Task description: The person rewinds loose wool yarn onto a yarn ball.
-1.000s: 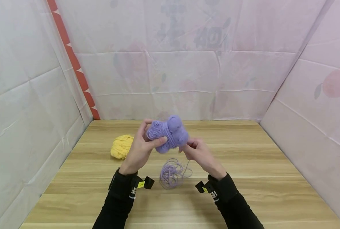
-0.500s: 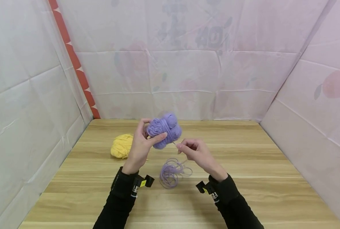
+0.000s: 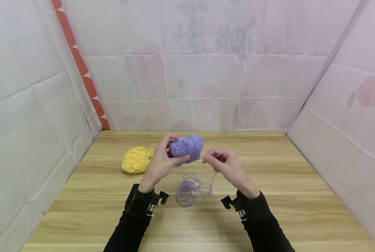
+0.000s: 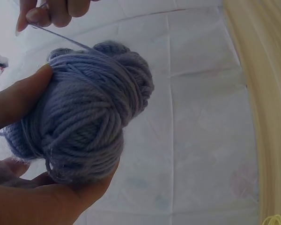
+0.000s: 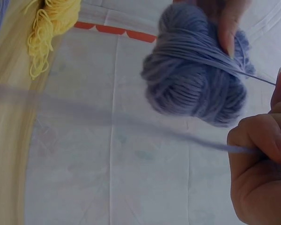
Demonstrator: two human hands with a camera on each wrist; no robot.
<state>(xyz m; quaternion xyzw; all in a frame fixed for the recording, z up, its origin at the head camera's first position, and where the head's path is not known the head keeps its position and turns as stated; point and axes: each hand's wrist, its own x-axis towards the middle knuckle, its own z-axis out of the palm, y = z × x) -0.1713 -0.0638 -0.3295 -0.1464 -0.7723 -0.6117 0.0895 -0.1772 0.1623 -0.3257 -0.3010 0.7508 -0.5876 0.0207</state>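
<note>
A ball of purple yarn [image 3: 189, 147], wrapped round its middle, is held above the table by my left hand [image 3: 160, 162]. In the left wrist view the thumb presses one side of the yarn ball [image 4: 84, 112] and the fingers curl under the other. To its right, my right hand [image 3: 226, 166] pinches a strand [image 4: 61, 35] that runs taut from the ball. From the same hand the strand's tail [image 5: 196, 140] trails down to a loose tangle of purple yarn [image 3: 187, 192] on the table between the forearms.
A ball of yellow yarn [image 3: 136, 160] lies on the wooden table [image 3: 285, 217] at left, behind the left hand, with loose loops at its right side. Pale printed sheets [image 3: 203, 80] enclose the table at the back and both sides.
The purple ball first moves left and away from the right hand, baring a strand, then shifts right and turns. The right hand moves slightly right, and the tail rises from the tangle.
</note>
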